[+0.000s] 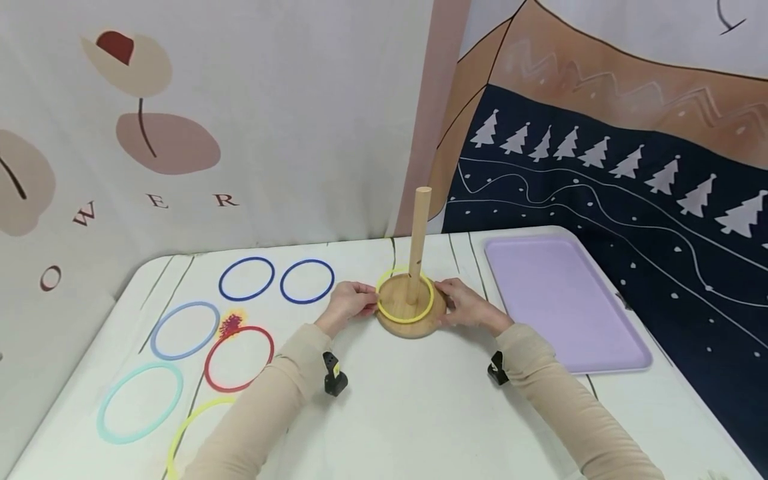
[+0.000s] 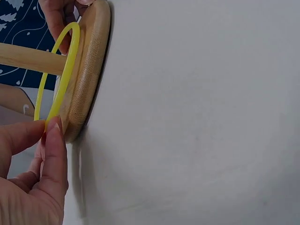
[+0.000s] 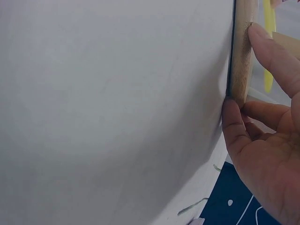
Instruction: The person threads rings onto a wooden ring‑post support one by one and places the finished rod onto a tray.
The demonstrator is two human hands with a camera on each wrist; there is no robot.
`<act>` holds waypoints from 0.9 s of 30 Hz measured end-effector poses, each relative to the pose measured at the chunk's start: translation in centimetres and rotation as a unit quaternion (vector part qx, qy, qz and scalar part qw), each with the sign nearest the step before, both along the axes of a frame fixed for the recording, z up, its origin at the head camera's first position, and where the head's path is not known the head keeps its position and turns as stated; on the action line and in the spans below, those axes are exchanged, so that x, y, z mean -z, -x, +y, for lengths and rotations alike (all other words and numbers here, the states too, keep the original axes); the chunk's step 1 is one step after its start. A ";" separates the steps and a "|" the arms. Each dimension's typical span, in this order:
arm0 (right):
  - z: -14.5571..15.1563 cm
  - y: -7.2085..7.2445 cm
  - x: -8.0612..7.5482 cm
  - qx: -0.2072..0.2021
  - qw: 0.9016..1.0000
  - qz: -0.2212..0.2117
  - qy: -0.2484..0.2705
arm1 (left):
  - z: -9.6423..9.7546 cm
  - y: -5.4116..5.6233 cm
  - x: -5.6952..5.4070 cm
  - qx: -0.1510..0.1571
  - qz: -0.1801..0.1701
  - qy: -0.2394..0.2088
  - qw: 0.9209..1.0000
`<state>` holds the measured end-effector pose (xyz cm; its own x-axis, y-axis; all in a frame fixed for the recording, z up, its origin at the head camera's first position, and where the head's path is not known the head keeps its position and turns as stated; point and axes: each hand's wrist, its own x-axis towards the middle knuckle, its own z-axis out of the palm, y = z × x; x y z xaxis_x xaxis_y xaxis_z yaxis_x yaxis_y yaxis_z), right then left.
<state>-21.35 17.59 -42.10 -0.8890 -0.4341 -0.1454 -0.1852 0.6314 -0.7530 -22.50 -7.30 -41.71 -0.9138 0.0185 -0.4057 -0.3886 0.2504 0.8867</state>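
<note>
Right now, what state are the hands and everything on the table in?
Pinched yellow ring: around the post
Left hand: pinching that ring
Wooden stand: upright
Right hand: gripping the base
Lilac tray: lying flat
Two dark blue rings: lying flat
Light blue ring: flat
Turquoise ring: flat
Red ring: flat
Other yellow ring: flat, partly hidden

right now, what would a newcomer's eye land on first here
Probably the wooden post, upright near the table's middle, with a yellow ring around it; the left hand pinches the ring, the right hand holds the base. Next, the loose colored rings spread on the left, and the lilac tray on the right.
</note>
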 end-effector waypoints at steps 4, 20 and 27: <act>-0.1 0.0 0.1 0.003 1.000 0.000 -0.005 | 0.2 -0.1 0.1 0.006 0.001 0.006 1.000; -0.1 0.1 0.1 0.006 1.000 -0.008 -0.018 | 0.9 0.1 0.3 0.010 0.022 0.041 0.999; 0.0 0.2 0.2 0.002 1.000 -0.011 -0.007 | 1.0 -0.1 0.3 0.010 0.036 0.048 0.998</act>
